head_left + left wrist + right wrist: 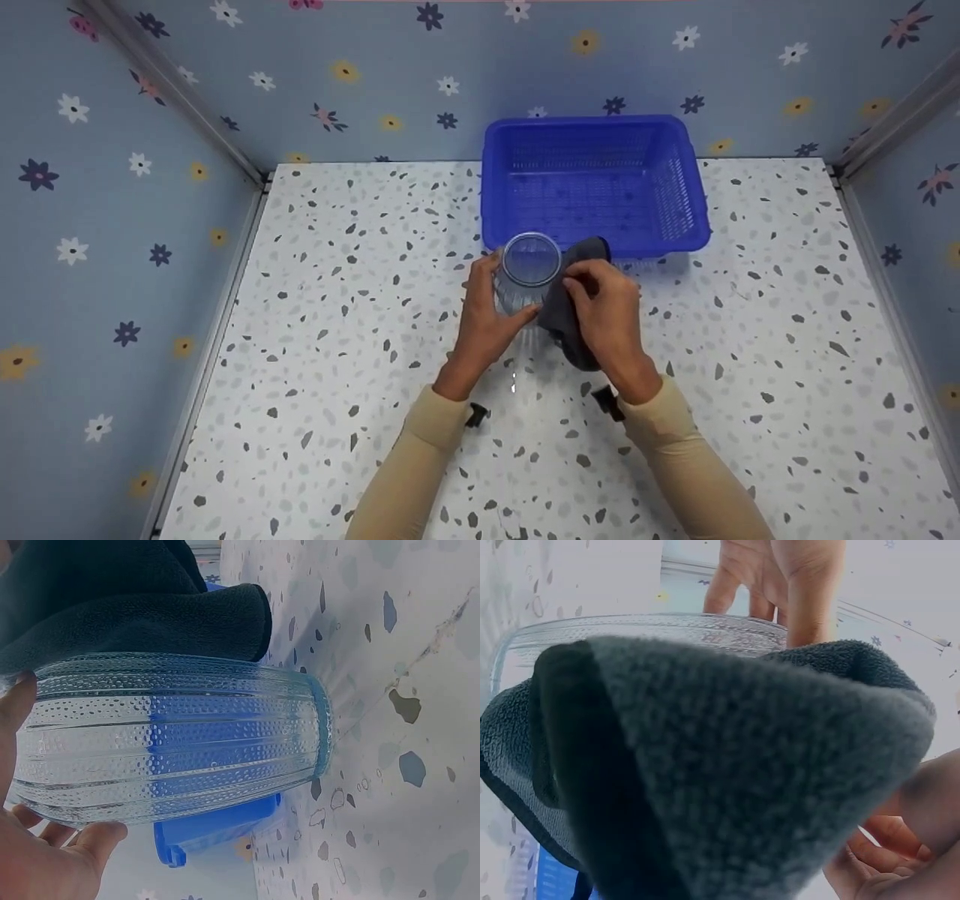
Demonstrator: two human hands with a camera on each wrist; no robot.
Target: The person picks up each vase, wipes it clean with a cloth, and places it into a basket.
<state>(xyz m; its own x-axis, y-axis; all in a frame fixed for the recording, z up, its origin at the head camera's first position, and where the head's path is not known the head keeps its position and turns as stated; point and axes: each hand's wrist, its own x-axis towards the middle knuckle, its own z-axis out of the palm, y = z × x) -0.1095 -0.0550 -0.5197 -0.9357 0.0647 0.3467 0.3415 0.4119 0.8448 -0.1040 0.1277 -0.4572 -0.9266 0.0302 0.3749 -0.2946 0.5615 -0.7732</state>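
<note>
1. Head view: our left hand (484, 315) curls its fingers round the clear ribbed glass jar (527, 274), held above the speckled white table (337, 300) just in front of the blue plastic basket (596, 180). Our right hand (607, 311) clamps a dark grey fleece cloth (566, 315) against the jar's side.
2. Left wrist view: the jar (172, 739) lies across our palm, with the cloth (135, 604) touching it.
3. Right wrist view: the cloth (727, 765) covers the jar (652, 630), and left fingers (810, 585) wrap the far side.

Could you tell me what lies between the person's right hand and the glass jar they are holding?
A dark grey cloth lies between the right hand and the glass jar, pressed against its side; the head and right wrist views show this.
</note>
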